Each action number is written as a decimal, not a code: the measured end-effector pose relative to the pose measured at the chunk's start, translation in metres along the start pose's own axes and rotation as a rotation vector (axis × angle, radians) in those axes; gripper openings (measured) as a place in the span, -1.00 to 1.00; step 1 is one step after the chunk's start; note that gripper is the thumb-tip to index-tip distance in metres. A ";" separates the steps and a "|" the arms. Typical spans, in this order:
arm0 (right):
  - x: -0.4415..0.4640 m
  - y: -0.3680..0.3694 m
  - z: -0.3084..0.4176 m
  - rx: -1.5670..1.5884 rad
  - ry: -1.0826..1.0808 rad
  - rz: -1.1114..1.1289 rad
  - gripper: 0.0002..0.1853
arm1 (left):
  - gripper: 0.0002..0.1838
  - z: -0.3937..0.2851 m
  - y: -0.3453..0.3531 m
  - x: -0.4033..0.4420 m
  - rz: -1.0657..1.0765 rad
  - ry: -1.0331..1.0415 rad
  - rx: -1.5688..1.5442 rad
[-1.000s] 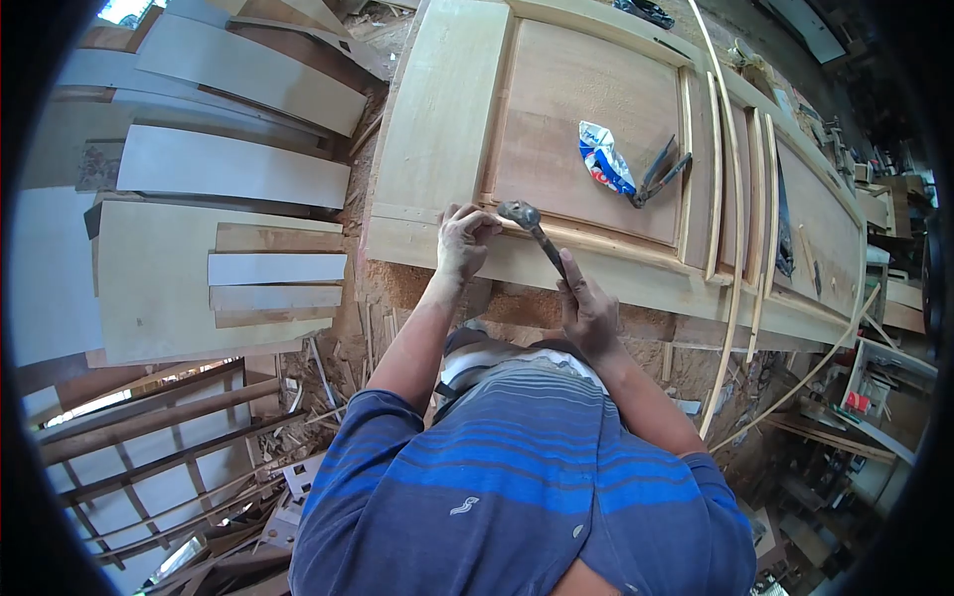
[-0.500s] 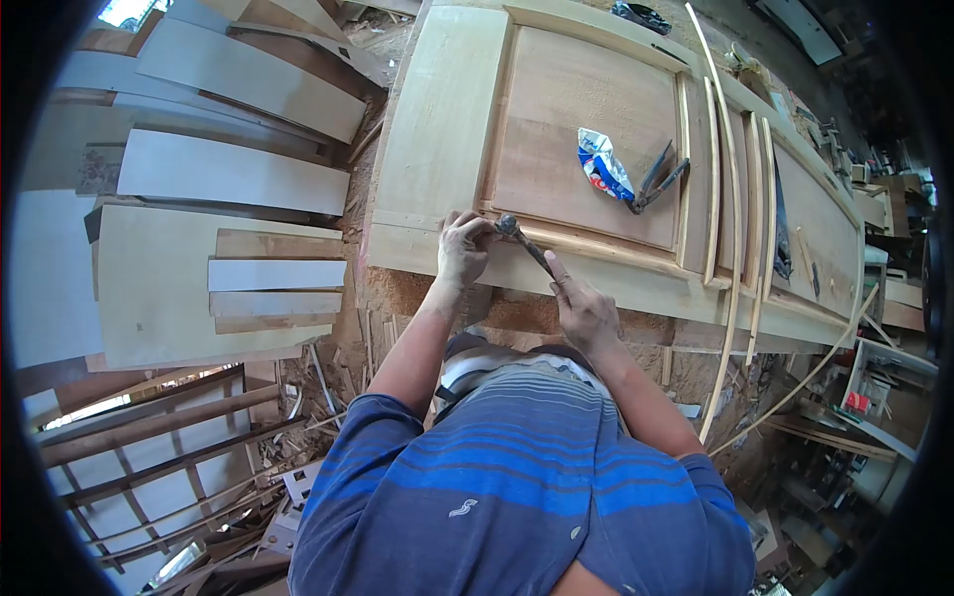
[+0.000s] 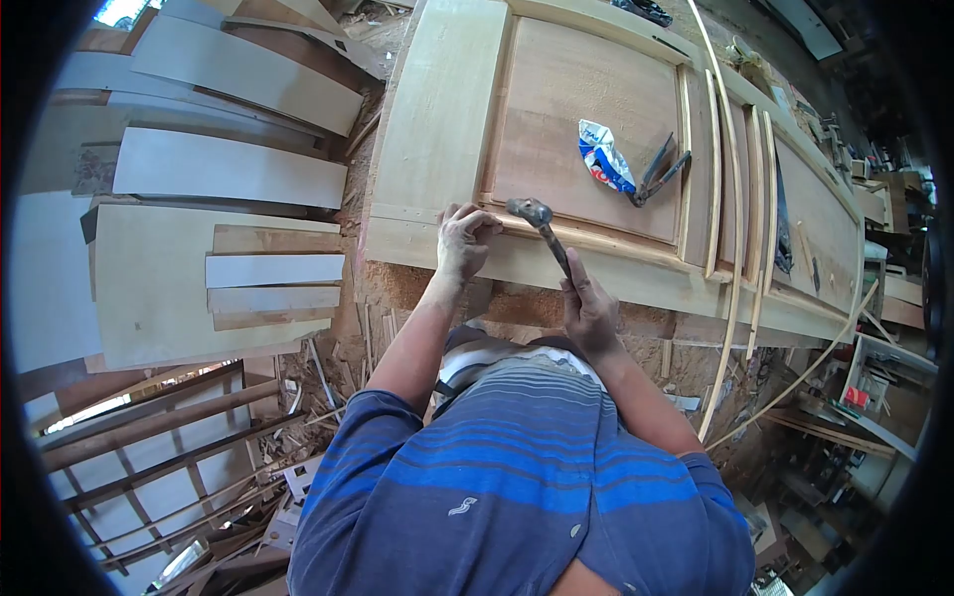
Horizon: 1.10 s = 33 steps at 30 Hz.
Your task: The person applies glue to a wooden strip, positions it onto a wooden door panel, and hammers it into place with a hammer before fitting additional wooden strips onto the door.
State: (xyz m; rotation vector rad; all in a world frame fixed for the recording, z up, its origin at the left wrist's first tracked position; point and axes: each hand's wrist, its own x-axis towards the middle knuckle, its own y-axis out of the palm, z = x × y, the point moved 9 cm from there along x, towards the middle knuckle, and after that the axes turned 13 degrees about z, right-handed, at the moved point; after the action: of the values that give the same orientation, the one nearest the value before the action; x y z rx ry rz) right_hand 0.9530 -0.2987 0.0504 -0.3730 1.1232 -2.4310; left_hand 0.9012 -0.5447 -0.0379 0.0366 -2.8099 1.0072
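Observation:
A wooden panelled door (image 3: 427, 109) lies flat in front of me. My left hand (image 3: 462, 241) is at its near edge, fingers pinched at the end of a thin moulding strip (image 3: 596, 241); whatever is between the fingertips is too small to make out. My right hand (image 3: 590, 308) is wrapped round the handle of a hammer (image 3: 553, 243), whose head is raised just right of my left fingers. On the door's panel rest a blue and white plastic packet (image 3: 604, 159) and, touching it, a pair of pincers (image 3: 659, 179) with open handles.
Long thin wooden strips (image 3: 732, 288) lie across the door's right part, some overhanging the near edge. Cut boards (image 3: 229, 169) are stacked at the left. A box of tools (image 3: 874, 382) stands at the far right. Wood scraps and sawdust cover the floor.
The hammer head came down close to my left fingers half a second ago and is now lifted again with my right hand. My left hand has stayed in nearly the same place.

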 end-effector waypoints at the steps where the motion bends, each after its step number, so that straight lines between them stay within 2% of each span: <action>1: -0.001 0.009 -0.006 -0.052 0.024 0.053 -0.29 | -0.87 0.000 0.000 0.002 0.002 0.001 -0.001; 3: 0.005 0.020 -0.013 -0.138 0.075 0.164 -0.28 | -0.87 0.000 -0.001 0.004 -0.007 -0.004 0.031; 6: 0.007 0.007 -0.004 -0.130 0.056 0.155 -0.27 | -0.86 -0.001 -0.002 0.003 -0.010 0.014 0.027; 9: -0.001 -0.002 -0.004 0.032 -0.019 -0.080 -0.26 | -0.86 0.001 0.000 0.002 0.001 0.009 0.013; 12: 0.003 0.021 -0.015 -0.171 0.079 0.157 -0.29 | -0.86 -0.001 0.000 0.004 -0.007 0.005 0.031; 16: 0.004 0.014 -0.013 -0.109 0.081 0.151 -0.28 | -0.86 -0.003 -0.003 0.003 0.005 0.003 0.027; 19: -0.001 0.000 -0.006 0.033 0.009 -0.083 -0.27 | -0.84 -0.001 0.000 0.002 0.004 0.021 0.020; 22: 0.002 0.023 -0.019 -0.137 0.124 0.158 -0.30 | -0.84 -0.001 0.000 0.003 -0.010 0.012 0.051; 26: 0.004 0.008 -0.007 -0.047 0.049 0.066 -0.28 | -0.84 0.003 0.002 0.001 0.003 0.011 0.025; 29: -0.003 0.004 -0.009 0.066 0.031 -0.087 -0.27 | -0.86 0.001 0.001 -0.001 0.003 0.004 0.015; 33: 0.007 0.014 -0.007 -0.095 0.145 0.210 -0.29 | -0.88 -0.002 0.000 0.004 0.006 0.002 0.026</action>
State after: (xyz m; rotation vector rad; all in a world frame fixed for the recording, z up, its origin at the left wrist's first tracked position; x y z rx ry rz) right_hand 0.9479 -0.3054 0.0356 -0.1021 1.2740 -2.2553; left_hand 0.8972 -0.5432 -0.0354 0.0305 -2.7967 1.0442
